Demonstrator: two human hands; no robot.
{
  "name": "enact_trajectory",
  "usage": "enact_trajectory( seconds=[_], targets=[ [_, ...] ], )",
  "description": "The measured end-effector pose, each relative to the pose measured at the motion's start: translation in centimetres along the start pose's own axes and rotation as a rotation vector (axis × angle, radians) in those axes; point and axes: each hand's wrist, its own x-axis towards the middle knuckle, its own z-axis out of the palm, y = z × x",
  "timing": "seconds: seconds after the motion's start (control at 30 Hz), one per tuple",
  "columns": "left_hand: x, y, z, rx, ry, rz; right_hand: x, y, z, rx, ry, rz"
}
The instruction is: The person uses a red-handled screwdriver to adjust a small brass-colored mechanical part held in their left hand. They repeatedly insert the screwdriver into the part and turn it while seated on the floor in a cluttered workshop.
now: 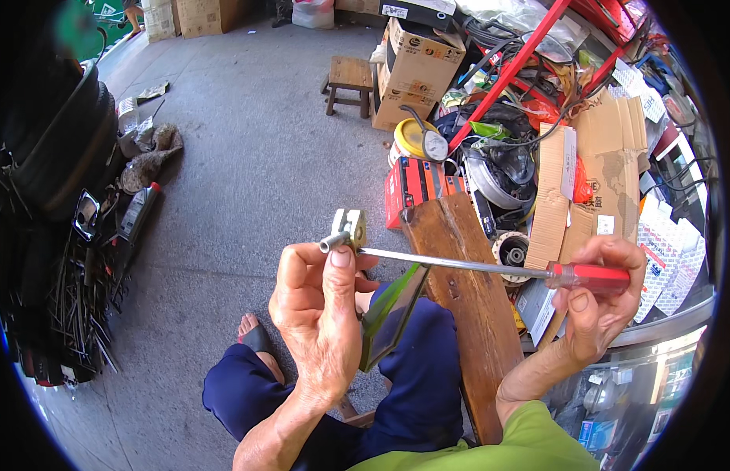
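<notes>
My left hand (314, 318) grips a small pale bracket (349, 226) with a short grey metal tube (332, 242) under the thumb. From the bracket hangs a flat panel (387, 322), dark with a green side, perhaps a mirror, over my knee in dark blue trousers. My right hand (596, 310) is closed on the red handle of a screwdriver (589, 279); its long steel shaft runs leftward to the bracket, where the tip is hidden.
A worn wooden bench (479, 337) runs beside my right leg. Beyond stand a small stool (351, 72), cardboard boxes (420, 67), a yellow-lidded bucket (412, 137) and piled clutter with red metal bars. Stacked tyres (63, 145) and metal rods (90, 330) lie at the left.
</notes>
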Motion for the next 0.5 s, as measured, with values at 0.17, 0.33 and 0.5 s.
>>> enact_trajectory(
  seconds=[0.17, 0.33, 0.5],
  targets=[
    [0.4, 0.0, -0.2, -0.071, 0.012, -0.065, -1.1, 0.0, -0.3, -0.050, 0.086, 0.063],
    [0.7, 0.2, -0.2, -0.217, 0.028, -0.173, -1.3, -0.5, 0.6, -0.033, 0.151, 0.158],
    [1.4, 0.1, -1.0, -0.404, -0.013, -0.333, -0.7, -1.1, 2.5, 0.043, 0.111, 0.079]
  ],
)
